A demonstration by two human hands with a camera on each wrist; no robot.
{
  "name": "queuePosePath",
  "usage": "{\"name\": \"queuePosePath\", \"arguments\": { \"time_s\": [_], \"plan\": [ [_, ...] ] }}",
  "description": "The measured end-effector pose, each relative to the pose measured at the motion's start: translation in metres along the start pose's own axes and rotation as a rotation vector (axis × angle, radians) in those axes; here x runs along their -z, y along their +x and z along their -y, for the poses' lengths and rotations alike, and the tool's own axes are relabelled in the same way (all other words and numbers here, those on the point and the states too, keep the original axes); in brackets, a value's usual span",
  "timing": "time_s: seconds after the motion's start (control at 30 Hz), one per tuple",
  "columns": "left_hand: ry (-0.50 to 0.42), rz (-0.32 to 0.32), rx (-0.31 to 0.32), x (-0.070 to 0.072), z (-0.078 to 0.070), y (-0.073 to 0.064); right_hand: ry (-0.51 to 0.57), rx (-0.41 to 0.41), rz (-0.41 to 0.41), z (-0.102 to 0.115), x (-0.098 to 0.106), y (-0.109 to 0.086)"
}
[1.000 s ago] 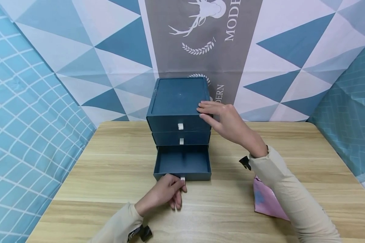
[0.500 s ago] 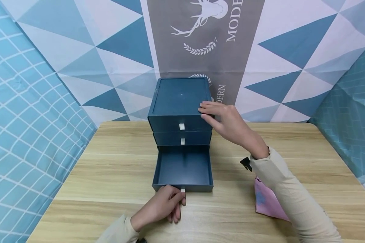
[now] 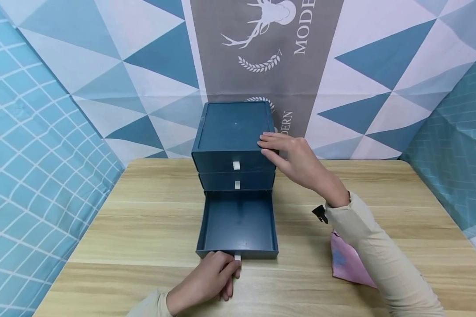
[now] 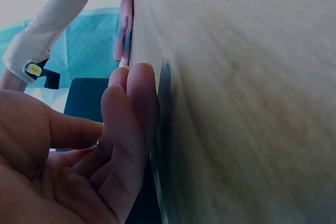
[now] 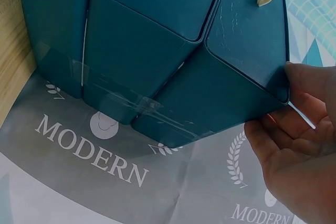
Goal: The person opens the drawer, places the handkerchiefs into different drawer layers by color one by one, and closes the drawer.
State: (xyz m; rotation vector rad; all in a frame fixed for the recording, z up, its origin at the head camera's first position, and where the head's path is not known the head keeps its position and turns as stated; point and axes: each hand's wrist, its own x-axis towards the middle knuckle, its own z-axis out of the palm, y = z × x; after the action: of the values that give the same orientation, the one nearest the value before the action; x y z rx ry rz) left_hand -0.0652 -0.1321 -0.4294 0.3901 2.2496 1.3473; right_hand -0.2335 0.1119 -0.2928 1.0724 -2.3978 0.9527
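A dark blue drawer unit (image 3: 235, 125) with three stacked drawers stands near the back of the table. Its bottom drawer (image 3: 239, 226) is pulled far out, with nothing inside. My left hand (image 3: 210, 277) pinches that drawer's white pull tab (image 3: 237, 257) between thumb and fingers. In the left wrist view, the fingers of the left hand (image 4: 121, 135) partly hide the drawer. My right hand (image 3: 295, 158) rests on the unit's upper front right corner, fingers fairly straight. In the right wrist view, the right hand (image 5: 294, 135) touches the top drawer section at its corner.
A pink folded cloth (image 3: 349, 264) with a bluish patch lies on the wooden table (image 3: 143, 237), partly under the right forearm. The upper two drawers are closed, each with a white tab. Patterned cloth backdrops (image 3: 158, 48) surround the table at the back and sides.
My left hand has moved toward the near edge of the table, drawing the bottom drawer further out. The right hand has stayed at the unit's corner.
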Motion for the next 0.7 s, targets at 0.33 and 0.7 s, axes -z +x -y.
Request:
{"name": "queuePosePath", "arguments": {
  "time_s": [0.33, 0.7],
  "plan": [
    [-0.021, 0.009, 0.022, -0.0024, 0.0003, -0.0008, -0.011, 0.005, 0.007, -0.0011, 0.0006, -0.0010],
    [-0.042, 0.008, 0.038, -0.0041, 0.0024, 0.0000, 0.002, -0.005, -0.031, -0.0026, -0.0062, -0.0074]
  ]
}}
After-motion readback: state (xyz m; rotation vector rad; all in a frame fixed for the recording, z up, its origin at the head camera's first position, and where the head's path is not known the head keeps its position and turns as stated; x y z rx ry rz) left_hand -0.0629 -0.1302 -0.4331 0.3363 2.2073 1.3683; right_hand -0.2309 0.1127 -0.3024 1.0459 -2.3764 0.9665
